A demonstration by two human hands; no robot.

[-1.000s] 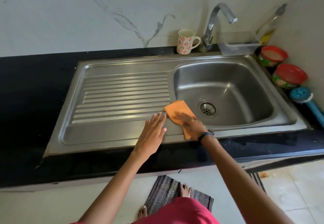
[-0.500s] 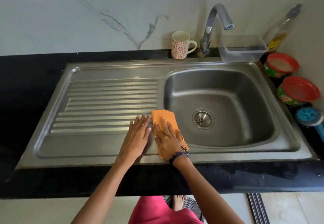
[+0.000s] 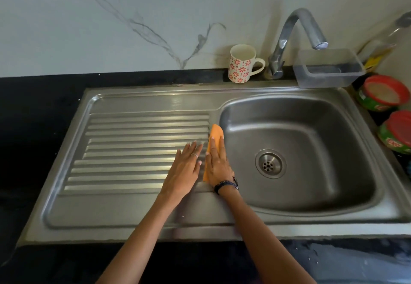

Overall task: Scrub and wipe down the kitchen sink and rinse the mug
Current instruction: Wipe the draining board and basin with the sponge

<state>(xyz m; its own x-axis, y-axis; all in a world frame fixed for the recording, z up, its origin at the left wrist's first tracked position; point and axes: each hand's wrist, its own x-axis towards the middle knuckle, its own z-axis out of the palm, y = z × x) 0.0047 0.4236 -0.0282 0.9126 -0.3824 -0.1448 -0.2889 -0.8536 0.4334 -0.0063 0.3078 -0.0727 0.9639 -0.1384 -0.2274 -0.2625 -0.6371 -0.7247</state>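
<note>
1. Sink (image 3: 138, 223): stainless steel, set in a black counter (image 3: 33, 128); ribbed draining board on the left, basin (image 3: 311, 141) on the right with a round drain (image 3: 270, 163) in its floor.
2. Cloth (image 3: 216, 132): orange, lying on the ridge between the draining board and the basin, one end showing beyond the fingertips, a strip showing along the left of the hand.
3. Right hand (image 3: 219, 166): flat on the cloth, fingers straight and held close together, pressing it down; dark band at the wrist.
4. Left hand (image 3: 184, 172): flat on the ribs of the draining board just beside the right hand, fingers straight and slightly spread; ring on one finger; touching no cloth that can be seen.
5. Mug (image 3: 241, 63): white with red flower pattern, upright on the counter behind the sink, handle toward the tap, well apart from both hands.
6. Tap (image 3: 289, 37): curved metal spout, reaching over the back right of the sink.
7. Clear plastic tub (image 3: 329, 77): beside the tap, on the back rim.
8. Two round containers with red rims (image 3: 382, 93): on the counter at the right edge.
</note>
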